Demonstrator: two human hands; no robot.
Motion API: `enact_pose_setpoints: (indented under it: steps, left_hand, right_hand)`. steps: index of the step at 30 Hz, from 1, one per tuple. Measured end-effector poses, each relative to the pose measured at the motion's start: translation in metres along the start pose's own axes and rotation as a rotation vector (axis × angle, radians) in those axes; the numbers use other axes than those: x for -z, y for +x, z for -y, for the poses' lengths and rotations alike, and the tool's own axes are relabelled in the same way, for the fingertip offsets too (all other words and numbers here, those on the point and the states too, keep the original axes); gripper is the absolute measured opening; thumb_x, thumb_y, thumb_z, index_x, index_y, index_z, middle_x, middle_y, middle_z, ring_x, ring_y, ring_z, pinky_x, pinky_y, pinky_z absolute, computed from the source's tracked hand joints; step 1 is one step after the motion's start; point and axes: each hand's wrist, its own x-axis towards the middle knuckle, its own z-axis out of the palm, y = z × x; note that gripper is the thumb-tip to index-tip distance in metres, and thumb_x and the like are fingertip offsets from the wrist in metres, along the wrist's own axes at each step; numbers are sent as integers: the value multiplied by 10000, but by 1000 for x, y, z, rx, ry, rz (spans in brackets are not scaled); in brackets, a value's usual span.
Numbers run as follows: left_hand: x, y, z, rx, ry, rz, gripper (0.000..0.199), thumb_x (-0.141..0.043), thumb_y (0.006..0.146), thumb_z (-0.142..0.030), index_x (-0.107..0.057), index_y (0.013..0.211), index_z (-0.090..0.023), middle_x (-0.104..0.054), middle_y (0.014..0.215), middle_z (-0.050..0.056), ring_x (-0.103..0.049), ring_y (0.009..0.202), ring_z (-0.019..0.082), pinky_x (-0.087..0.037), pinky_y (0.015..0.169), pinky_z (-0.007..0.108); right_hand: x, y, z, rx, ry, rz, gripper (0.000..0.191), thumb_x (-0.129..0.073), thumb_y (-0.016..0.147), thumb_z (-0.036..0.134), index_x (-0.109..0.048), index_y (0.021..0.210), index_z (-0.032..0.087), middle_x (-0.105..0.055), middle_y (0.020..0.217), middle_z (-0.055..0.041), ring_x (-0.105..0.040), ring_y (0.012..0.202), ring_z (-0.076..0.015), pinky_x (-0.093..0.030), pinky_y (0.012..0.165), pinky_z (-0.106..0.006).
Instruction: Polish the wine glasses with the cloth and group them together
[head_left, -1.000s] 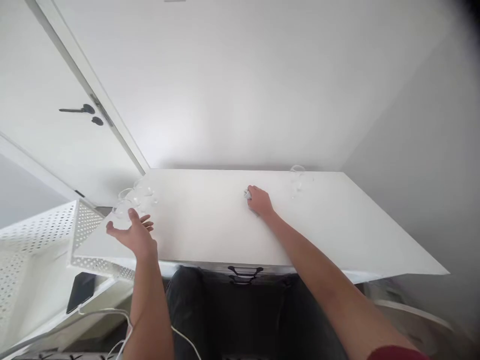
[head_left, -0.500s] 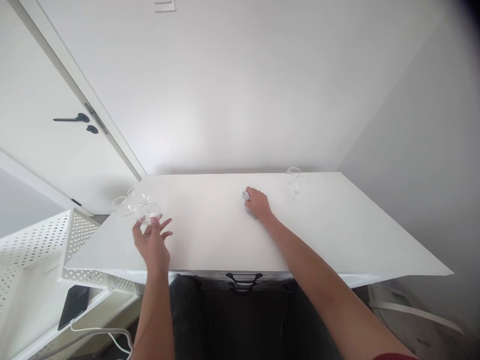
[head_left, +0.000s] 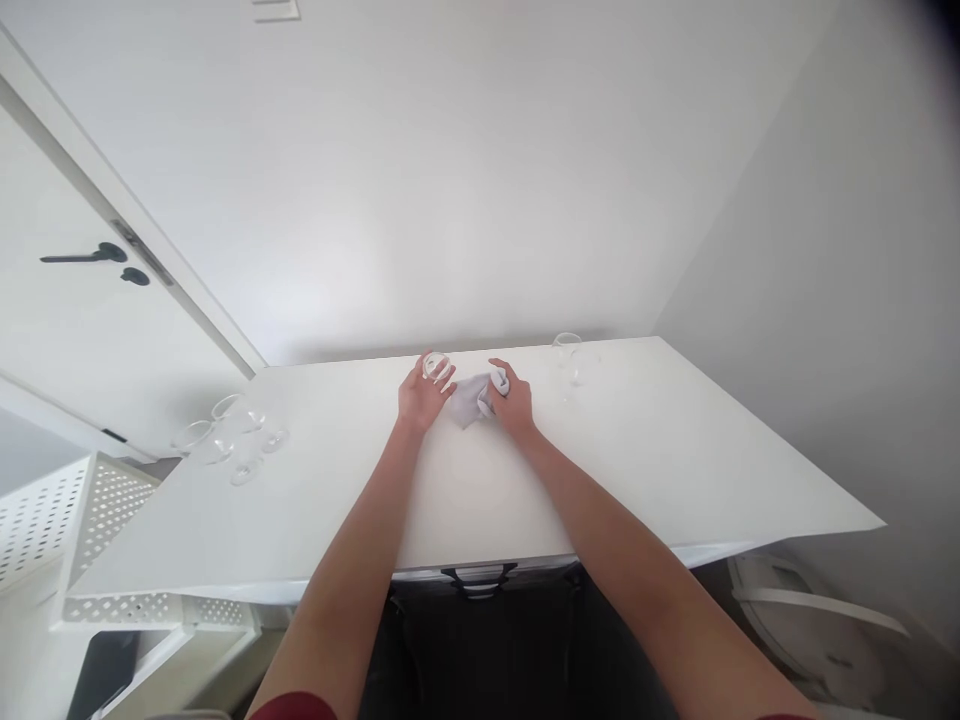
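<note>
Both hands meet at the centre of the frame, over the far half of the white desk (head_left: 465,480). The left hand (head_left: 421,396) is curled around a clear glass (head_left: 436,367), fingers wrapped about its bowl; the glass appears raised off the desk, though the contact below is hidden by the hand. The right hand (head_left: 511,400) is closed on a bunched grey cloth (head_left: 472,397), which hangs between the two hands and sits just beside the glass. Whether cloth and glass touch cannot be told.

Status, as a judgement: the wiping of this glass appears to be at its start, with glass and cloth brought together but the cloth not yet inside or around the bowl.

Remaining stock: a cluster of clear glasses (head_left: 225,440) stands at the left of the frame near the desk's edge, well apart from the hands. A single stemmed glass (head_left: 568,358) stands at the far edge, right of the right hand. Which of these have been wiped cannot be determined.
</note>
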Motion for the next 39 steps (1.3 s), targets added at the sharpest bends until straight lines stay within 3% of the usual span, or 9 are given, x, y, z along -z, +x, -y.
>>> enact_pose_setpoints:
  steps: [7, 12, 18, 21, 24, 28, 31, 34, 39]
  left_hand:
    - [16, 12, 14, -125, 92, -26, 472, -740, 885, -506, -655, 1316, -333, -657, 1334, 82, -671, 1231, 278, -532, 868, 333]
    - [10, 11, 17, -169, 235, -55, 476, -724, 894, -541, -641, 1318, -343, -630, 1344, 75, -697, 1165, 245, -516, 853, 313]
    - [13, 13, 20, -276, 305, -106, 500, -689, 918, -583, -618, 1351, -343, -617, 1345, 79, -711, 1104, 196, -509, 832, 271]
    - [15, 13, 21, -376, 348, -166, 510, -677, 927, -596, -606, 1368, -348, -608, 1363, 79, -716, 1102, 187, -507, 834, 265]
    - [13, 13, 22, -434, 403, -198, 499, -658, 943, -603, -606, 1368, -346, -613, 1363, 78, -722, 1100, 189, -501, 831, 264]
    - [7, 10, 26, -498, 470, -187, 494, -665, 952, -590, -614, 1375, -339, -615, 1357, 77, -725, 1093, 199, -506, 842, 281]
    - [3, 8, 30, -495, 551, -131, 517, -694, 944, -579, -619, 1387, -324, -619, 1328, 81, -722, 1089, 211, -521, 840, 290]
    - [-1, 7, 35, -438, 643, -47, 543, -725, 923, -581, -636, 1378, -297, -632, 1273, 93, -724, 1041, 220, -546, 823, 303]
    - [-3, 6, 37, -329, 646, -10, 558, -691, 930, -627, -648, 1375, -294, -651, 1290, 110, -710, 1005, 216, -574, 821, 326]
  right_hand:
    - [1, 17, -5, -147, 520, -15, 164, -664, 791, 323, -699, 934, 253, -601, 848, 16, -535, 749, -155, -420, 689, -278]
    - [1, 22, -7, -315, 802, 63, 228, -817, 670, 347, -678, 812, 235, -636, 851, 7, -574, 757, -172, -444, 641, -281]
    - [4, 23, -6, -351, 916, 242, 557, -624, 835, 730, -795, 987, 223, -747, 1132, -113, -657, 1132, -321, -556, 947, -460]
    - [-1, 24, -8, -323, 829, 77, 466, -864, 684, 524, -755, 1044, 249, -736, 1125, -76, -656, 1128, -287, -541, 998, -440]
    - [-5, 23, -11, -341, 849, -1, 714, -923, 576, 322, -638, 1231, 302, -703, 1020, -1, -673, 1011, -224, -547, 982, -420]
    - [-7, 23, -14, -396, 862, -1, 578, -848, 683, 381, -562, 1179, 299, -644, 898, 34, -662, 894, -183, -561, 903, -375]
    - [-7, 23, -10, -353, 815, -4, 430, -789, 755, 416, -561, 1099, 296, -666, 979, 13, -657, 878, -171, -566, 853, -345]
    - [-6, 21, -4, -255, 784, 53, 421, -761, 804, 450, -578, 1151, 298, -718, 1160, -36, -689, 1022, -210, -573, 928, -379]
    - [-3, 14, 8, -59, 802, 314, 612, -777, 834, 371, -520, 1387, 329, -727, 1348, -62, -656, 1286, -269, -493, 1140, -496]
